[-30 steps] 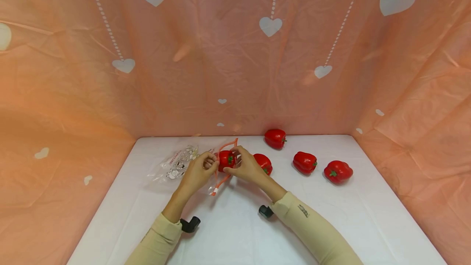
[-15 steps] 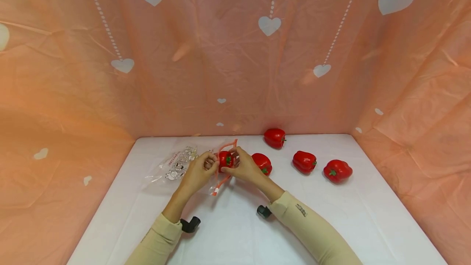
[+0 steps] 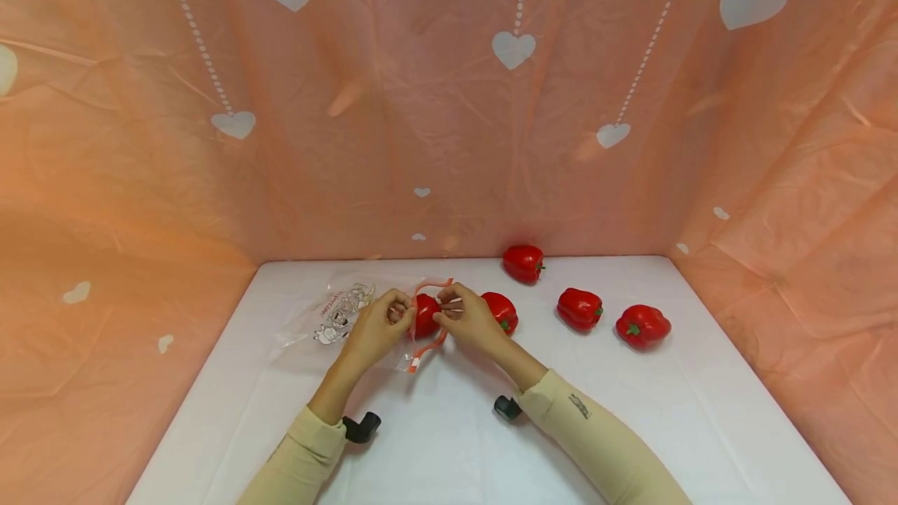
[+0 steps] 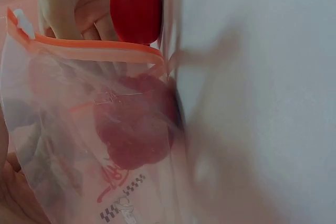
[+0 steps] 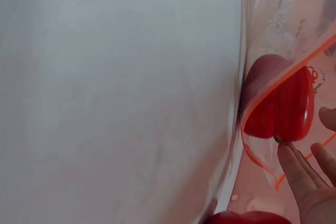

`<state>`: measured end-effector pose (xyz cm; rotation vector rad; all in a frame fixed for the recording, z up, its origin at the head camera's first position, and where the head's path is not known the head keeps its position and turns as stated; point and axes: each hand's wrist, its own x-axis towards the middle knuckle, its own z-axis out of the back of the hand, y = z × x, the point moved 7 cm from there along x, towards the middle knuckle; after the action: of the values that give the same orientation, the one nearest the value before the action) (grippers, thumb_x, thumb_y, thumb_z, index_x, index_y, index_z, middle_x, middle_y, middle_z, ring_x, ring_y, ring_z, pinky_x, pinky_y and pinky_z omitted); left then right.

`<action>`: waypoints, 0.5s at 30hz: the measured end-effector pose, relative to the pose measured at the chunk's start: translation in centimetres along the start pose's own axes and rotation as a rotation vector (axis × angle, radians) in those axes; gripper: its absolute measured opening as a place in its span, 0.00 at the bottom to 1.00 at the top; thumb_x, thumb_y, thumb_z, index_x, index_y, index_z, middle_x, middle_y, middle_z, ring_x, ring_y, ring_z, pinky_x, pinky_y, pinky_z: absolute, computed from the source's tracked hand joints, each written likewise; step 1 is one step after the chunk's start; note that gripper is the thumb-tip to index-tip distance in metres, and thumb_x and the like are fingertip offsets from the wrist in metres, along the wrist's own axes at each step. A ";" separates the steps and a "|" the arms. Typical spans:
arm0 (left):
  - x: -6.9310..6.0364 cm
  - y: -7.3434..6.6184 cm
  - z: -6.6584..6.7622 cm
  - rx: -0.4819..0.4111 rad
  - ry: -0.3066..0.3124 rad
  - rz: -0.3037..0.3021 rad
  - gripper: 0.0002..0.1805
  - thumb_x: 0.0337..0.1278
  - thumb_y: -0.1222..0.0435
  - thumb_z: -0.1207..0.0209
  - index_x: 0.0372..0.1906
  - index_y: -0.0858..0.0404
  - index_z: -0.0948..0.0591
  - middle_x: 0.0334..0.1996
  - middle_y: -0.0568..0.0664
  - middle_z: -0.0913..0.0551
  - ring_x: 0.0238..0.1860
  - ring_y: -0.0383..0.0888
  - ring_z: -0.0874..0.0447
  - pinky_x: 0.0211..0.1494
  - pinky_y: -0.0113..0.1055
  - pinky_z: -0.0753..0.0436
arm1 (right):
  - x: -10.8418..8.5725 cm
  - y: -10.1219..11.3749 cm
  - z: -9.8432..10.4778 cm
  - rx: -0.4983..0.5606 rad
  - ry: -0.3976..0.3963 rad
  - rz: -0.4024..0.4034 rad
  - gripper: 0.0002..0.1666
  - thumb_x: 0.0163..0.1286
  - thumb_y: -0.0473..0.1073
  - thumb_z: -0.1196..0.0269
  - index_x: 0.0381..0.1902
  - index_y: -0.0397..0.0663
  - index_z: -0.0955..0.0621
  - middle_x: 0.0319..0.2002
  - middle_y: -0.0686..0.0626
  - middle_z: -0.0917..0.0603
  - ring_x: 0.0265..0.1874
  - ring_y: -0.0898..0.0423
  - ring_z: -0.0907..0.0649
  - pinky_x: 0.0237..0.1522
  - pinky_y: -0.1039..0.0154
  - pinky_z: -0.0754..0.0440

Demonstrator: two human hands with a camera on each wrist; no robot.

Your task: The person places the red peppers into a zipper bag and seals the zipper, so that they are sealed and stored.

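Red bell pepper [image 3: 426,316] at the mouth of a clear zip bag [image 3: 342,316], centre of the head view. Film covers its blunt end; its stem end lies toward my right hand [image 3: 470,318], whose fingers are extended, a fingertip [image 5: 284,151] touching beside the green stem [image 5: 277,139] without wrapping round the fruit. My left hand [image 3: 380,321] appears to pinch the film at the mouth with thumb and fingers together. My hands stand apart, the pepper between them.

Handling: from its gloss and taut skin, I judge the pepper light, firm and slippery, hardly fragile; I would hold it round the broad shoulders, or press at the stem end, sparing the stem itself. The bag I judge thin, limp and inclined to cling, best held by its stiffer orange zip rim [image 4: 115,47].
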<state>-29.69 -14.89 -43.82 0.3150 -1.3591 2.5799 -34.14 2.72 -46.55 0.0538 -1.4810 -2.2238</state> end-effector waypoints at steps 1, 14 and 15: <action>0.0 0.0 0.0 0.003 0.001 0.000 0.04 0.69 0.69 0.32 0.42 0.62 0.17 0.33 0.48 0.14 0.33 0.39 0.17 0.41 0.32 0.20 | -0.1 0.0 0.2 -0.004 -0.009 0.000 0.19 0.70 0.31 0.28 0.56 0.35 0.21 0.55 0.36 0.15 0.56 0.39 0.11 0.58 0.51 0.14; 0.0 0.4 -0.3 0.011 0.021 0.009 0.04 0.70 0.67 0.32 0.42 0.61 0.17 0.33 0.46 0.14 0.33 0.38 0.17 0.40 0.31 0.20 | -2.1 0.7 3.8 -0.050 -0.069 0.021 0.21 0.69 0.32 0.27 0.57 0.36 0.20 0.55 0.38 0.15 0.56 0.37 0.12 0.61 0.44 0.16; 0.0 0.4 -0.3 0.010 0.022 0.007 0.04 0.70 0.67 0.32 0.42 0.61 0.17 0.33 0.46 0.14 0.32 0.38 0.17 0.39 0.31 0.20 | -2.2 0.7 4.1 -0.058 -0.069 0.031 0.21 0.69 0.32 0.27 0.58 0.37 0.20 0.55 0.37 0.15 0.56 0.36 0.12 0.61 0.45 0.16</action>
<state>-29.81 -14.85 -44.35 0.2835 -1.3424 2.5886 -33.02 6.88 -44.69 -0.0643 -1.4417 -2.2627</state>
